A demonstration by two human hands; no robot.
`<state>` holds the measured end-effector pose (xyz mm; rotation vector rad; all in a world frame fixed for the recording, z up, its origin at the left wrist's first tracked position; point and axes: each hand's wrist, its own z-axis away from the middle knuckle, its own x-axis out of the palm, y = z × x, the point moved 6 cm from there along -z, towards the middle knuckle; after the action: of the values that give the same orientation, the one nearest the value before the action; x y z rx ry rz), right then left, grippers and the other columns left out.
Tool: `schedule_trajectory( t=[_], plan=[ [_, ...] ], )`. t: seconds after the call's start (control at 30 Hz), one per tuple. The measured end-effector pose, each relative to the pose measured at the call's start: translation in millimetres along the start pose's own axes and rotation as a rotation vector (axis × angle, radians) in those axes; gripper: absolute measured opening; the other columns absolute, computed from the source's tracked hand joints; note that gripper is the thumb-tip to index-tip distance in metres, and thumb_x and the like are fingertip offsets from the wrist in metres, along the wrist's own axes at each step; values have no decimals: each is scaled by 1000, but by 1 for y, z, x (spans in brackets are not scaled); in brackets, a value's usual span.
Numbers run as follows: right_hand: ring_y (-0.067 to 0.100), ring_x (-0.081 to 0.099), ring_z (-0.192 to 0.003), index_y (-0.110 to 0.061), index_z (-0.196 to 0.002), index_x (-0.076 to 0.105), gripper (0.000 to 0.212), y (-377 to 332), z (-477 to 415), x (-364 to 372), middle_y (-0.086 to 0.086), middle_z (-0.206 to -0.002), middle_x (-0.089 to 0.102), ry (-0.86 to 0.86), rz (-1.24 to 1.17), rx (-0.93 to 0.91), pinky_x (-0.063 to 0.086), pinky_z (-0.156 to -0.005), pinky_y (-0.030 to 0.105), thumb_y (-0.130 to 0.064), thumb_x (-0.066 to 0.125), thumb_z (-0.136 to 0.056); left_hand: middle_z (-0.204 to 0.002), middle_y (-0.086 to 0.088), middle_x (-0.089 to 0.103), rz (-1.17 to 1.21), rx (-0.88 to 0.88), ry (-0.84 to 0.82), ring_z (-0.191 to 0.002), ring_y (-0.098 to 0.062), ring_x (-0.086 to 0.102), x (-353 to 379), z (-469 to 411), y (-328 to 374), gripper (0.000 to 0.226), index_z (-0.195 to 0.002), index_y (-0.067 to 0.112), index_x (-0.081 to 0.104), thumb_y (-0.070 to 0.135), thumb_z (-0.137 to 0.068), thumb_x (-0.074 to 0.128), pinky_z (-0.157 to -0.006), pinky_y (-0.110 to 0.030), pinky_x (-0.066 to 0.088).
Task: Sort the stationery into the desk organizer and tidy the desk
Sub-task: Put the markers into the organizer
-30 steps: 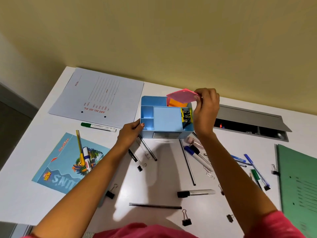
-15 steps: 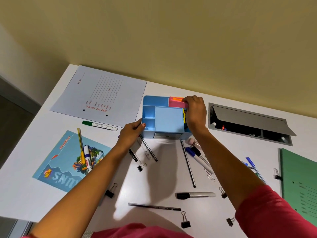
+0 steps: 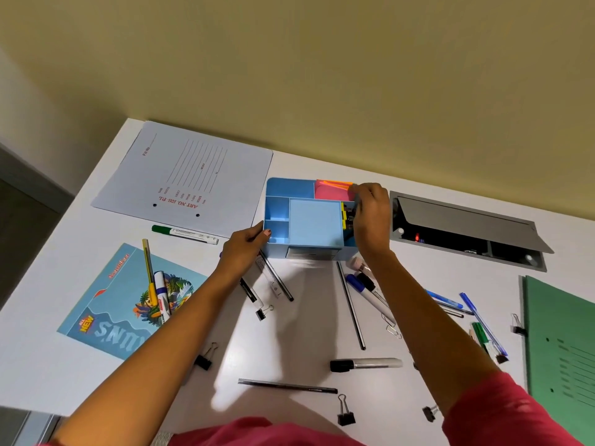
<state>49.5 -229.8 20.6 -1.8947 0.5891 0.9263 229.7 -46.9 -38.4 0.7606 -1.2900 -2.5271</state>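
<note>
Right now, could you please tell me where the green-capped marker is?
In the head view, the green-capped marker lies left of the blue organizer, along the near edge of the white file cover.

Bright, even light from overhead — soft grey shadows spread across the white desk [image 3: 74, 268]. Edges bow with wide-angle distortion; detail is slightly soft.

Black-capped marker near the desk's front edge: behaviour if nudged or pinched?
The marker looks round and lies flat on the smooth desk, so it probably rolls if nudged sideways. It seems rigid and light; a mid-barrel pinch should lift it level.
</note>
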Motion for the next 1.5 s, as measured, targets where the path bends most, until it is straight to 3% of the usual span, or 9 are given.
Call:
schedule_trajectory(
  t=[0.13, 0.27, 0.37, 0.43, 0.8, 0.9, 1.07, 1.23, 1.5],
  plan=[
    [30, 57, -92, 1, -99, 67, 32, 3, 28, -23, 18, -98, 63, 158, -16, -31, 41, -75, 23, 15, 44, -81, -135, -1, 56, 7, -2, 9, -125, -26, 51, 0, 0, 0, 48, -136, 25, 49, 47, -93, 49, -108, -48, 37],
    [31, 64, -83, 4, -89, 68, 36, 20, 75, -41, 18, -88, 67, 264, 68, -101, 52, -69, 31, -12, 38, -101, -136, -2, 55, 46, 11, -1, -127, -23, 50, 2, 1, 0, 48, -137, 22, 49, 42, -94, 51, -110, -43, 36],
    [30, 61, -87, -1, -94, 66, 11, 51, 112, -30, 15, -92, 65, 111, 15, 165, 43, -72, 25, 2, 56, -90, -137, -2, 54, 68, 19, -2, -129, -21, 48, 3, 2, 0, 49, -138, 20, 47, 40, -94, 52, -110, -37, 35],
    [30, 57, -90, -2, -98, 65, 13, 66, 138, -17, 14, -95, 63, 2, 27, 259, 39, -74, 24, 2, 63, -86, -137, -2, 54, 80, 20, -3, -128, -21, 49, 3, 2, 1, 49, -138, 20, 48, 39, -94, 52, -108, -34, 35],
    [31, 59, -88, -1, -101, 61, 25, 75, 172, -5, 17, -96, 63, -182, 279, 199, 54, -65, 38, -6, 73, -79, -114, -2, 66, 127, -16, 63, -108, -21, 60, -2, 10, -1, 38, -123, 19, 61, 41, -93, 53, -103, -42, 45],
    [28, 58, -86, -2, -98, 58, 21, 65, 163, -19, 15, -94, 60, -100, 198, 201, 54, -65, 34, -6, 71, -82, -95, 6, 68, 155, -12, 136, -99, -20, 64, -6, 18, -12, 23, -103, 31, 64, 43, -95, 46, -98, -45, 48],
    [16, 52, -81, -1, -103, 55, 18, 14, 136, -55, 12, -96, 57, 86, -75, 145, 38, -67, 14, -8, 62, -88, -92, 13, 69, 187, 45, 213, -97, -18, 65, -10, 36, -20, 19, -103, 30, 66, 36, -95, 49, -95, -43, 50],
    [13, 54, -72, -14, -100, 46, 17, -52, 103, -66, 4, -85, 54, 227, -349, 13, 44, -67, 11, -5, 58, -92, -115, 9, 65, 122, 154, 265, -98, -12, 64, -6, 43, -3, 29, -123, 23, 61, 23, -96, 52, -77, -9, 41],
    [-4, 61, -81, -2, -119, 45, 26, -104, 78, -19, -11, -84, 56, 62, -578, -62, 48, -72, 12, -6, 53, -94, -127, 7, 59, 68, 155, 231, -98, -4, 52, 2, 42, 9, 38, -135, 25, 52, 19, -98, 48, -87, -15, 37]
  ],
)
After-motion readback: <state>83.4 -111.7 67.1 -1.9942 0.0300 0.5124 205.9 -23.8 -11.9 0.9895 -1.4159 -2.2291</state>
